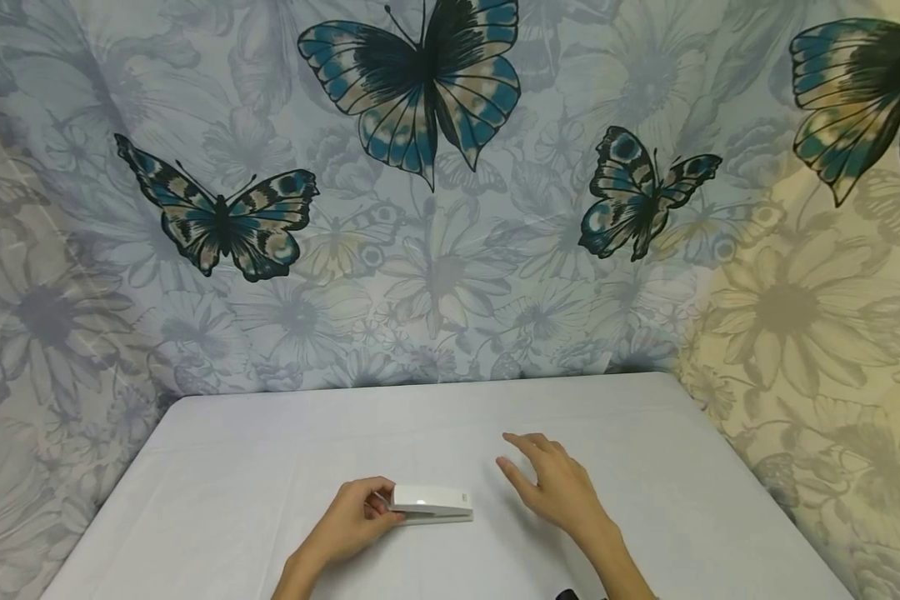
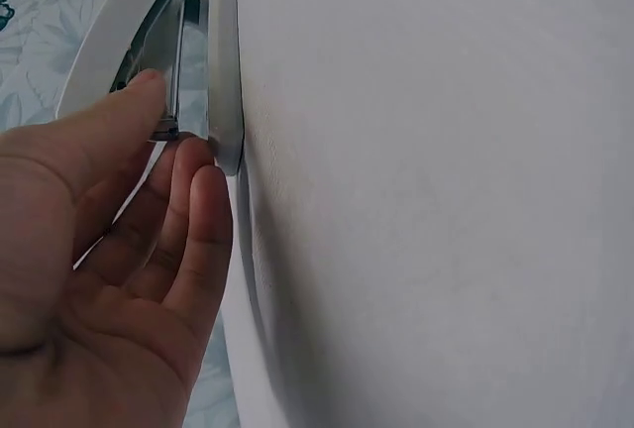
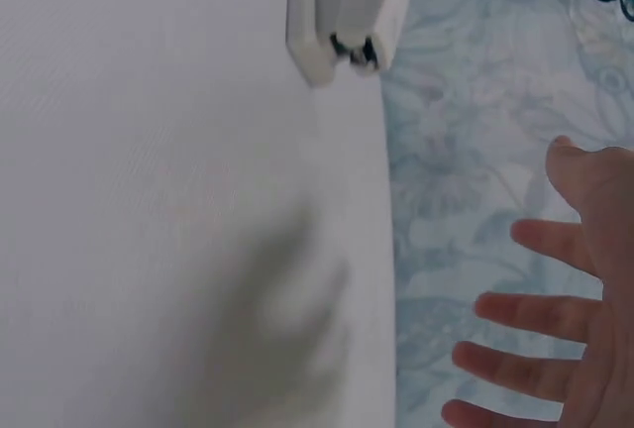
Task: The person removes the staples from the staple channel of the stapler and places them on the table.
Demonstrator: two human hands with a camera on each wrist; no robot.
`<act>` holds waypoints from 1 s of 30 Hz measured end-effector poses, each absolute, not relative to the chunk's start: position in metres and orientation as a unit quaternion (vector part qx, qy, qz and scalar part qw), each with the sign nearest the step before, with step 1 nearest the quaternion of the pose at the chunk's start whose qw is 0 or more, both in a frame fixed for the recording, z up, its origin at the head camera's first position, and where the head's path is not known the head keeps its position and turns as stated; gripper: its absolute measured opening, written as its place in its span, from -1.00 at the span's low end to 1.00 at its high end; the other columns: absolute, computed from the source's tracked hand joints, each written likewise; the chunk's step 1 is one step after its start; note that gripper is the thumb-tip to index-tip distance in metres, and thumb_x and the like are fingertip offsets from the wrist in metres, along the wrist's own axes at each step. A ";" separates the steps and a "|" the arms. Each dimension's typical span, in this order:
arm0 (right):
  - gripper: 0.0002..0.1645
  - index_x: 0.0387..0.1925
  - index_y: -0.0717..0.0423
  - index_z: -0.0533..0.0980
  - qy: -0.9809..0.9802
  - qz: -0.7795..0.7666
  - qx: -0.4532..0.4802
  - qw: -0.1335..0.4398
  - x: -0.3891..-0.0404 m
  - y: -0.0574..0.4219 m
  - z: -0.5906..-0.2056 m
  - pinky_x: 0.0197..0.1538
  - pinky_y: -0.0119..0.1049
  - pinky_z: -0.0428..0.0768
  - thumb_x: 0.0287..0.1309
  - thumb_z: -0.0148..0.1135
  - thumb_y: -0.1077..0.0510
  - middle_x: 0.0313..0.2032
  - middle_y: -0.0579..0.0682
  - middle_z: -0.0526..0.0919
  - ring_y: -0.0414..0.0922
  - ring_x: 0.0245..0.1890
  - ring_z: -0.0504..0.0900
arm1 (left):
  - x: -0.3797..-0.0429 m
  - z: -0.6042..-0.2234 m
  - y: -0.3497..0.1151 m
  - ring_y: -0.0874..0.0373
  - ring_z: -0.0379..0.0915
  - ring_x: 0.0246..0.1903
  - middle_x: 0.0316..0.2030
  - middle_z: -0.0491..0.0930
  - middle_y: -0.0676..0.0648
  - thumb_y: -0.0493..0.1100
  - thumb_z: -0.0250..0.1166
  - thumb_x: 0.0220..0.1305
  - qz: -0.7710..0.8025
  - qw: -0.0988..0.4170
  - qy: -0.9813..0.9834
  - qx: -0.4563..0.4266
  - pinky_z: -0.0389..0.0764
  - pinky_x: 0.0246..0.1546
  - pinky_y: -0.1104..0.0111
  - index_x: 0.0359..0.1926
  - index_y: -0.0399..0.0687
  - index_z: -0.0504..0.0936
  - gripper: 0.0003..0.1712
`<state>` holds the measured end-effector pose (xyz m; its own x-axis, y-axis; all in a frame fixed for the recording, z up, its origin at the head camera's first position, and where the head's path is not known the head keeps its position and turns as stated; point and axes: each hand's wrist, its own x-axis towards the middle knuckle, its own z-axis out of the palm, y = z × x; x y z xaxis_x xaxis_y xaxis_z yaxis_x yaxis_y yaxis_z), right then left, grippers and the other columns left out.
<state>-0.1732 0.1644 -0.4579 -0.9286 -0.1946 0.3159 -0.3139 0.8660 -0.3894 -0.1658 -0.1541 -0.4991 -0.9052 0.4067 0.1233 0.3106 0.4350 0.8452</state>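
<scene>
A white stapler (image 1: pixel 433 498) lies lengthwise on the white table in the head view. My left hand (image 1: pixel 354 518) grips its left end with curled fingers. The left wrist view shows the thumb (image 2: pixel 124 123) against the metal staple channel (image 2: pixel 163 47), between the raised top arm and the base (image 2: pixel 226 81), with fingertips at the base's end. To the right of the stapler, apart from it, my right hand (image 1: pixel 558 487) hovers with its fingers spread and nothing in it. The stapler's other end (image 3: pixel 352 27) faces that hand in the right wrist view.
The white-covered table (image 1: pixel 270 450) ends at a back edge against a wall hanging (image 1: pixel 442 283) with butterflies and flowers. A small dark object (image 1: pixel 566 594) peeks in at the bottom edge, beside the right forearm.
</scene>
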 end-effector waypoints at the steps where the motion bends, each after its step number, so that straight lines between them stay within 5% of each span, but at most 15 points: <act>1: -0.50 0.18 -0.08 0.62 -0.956 0.221 0.139 0.133 -0.174 0.159 -0.457 -0.11 0.07 0.73 0.36 0.25 -0.23 0.09 0.05 0.72 0.09 0.03 0.71 | -0.166 -0.499 -0.154 0.43 0.53 -0.37 -0.19 0.73 -0.10 -0.19 0.50 0.19 0.486 0.048 0.847 0.210 0.66 -0.32 0.51 -0.07 -0.27 0.68 -0.66; 12: -0.50 0.04 -0.03 0.69 -0.933 0.182 0.297 0.094 -0.178 0.083 -0.442 -0.24 -0.24 0.71 0.31 0.27 -0.27 -0.08 -0.06 0.76 -0.07 -0.15 0.73 | -0.169 -0.500 -0.151 0.43 0.54 -0.40 -0.30 0.71 -0.07 -0.20 0.51 0.17 0.491 0.052 0.844 0.210 0.66 -0.32 0.52 -0.17 -0.27 0.69 -0.72; 19: -0.37 0.02 -0.08 0.72 -0.932 0.134 0.333 0.039 -0.176 0.052 -0.442 -0.38 -0.50 0.45 0.05 0.44 -0.37 -0.23 -0.17 0.69 -0.32 -0.36 0.48 | -0.170 -0.500 -0.154 0.42 0.48 -0.40 -0.33 0.67 -0.06 -0.29 0.47 0.18 0.489 0.059 0.842 0.220 0.61 -0.32 0.54 -0.17 -0.31 0.69 -0.78; 30: -0.57 -0.07 -0.11 0.74 -0.932 0.103 0.344 0.057 -0.175 0.041 -0.448 -0.37 -0.47 0.48 0.11 0.47 -0.23 -0.31 -0.21 0.70 -0.29 -0.37 0.53 | -0.170 -0.499 -0.153 0.43 0.47 -0.47 -0.44 0.68 0.02 -0.23 0.49 0.18 0.489 0.045 0.843 0.218 0.61 -0.37 0.54 -0.25 -0.21 0.74 -0.84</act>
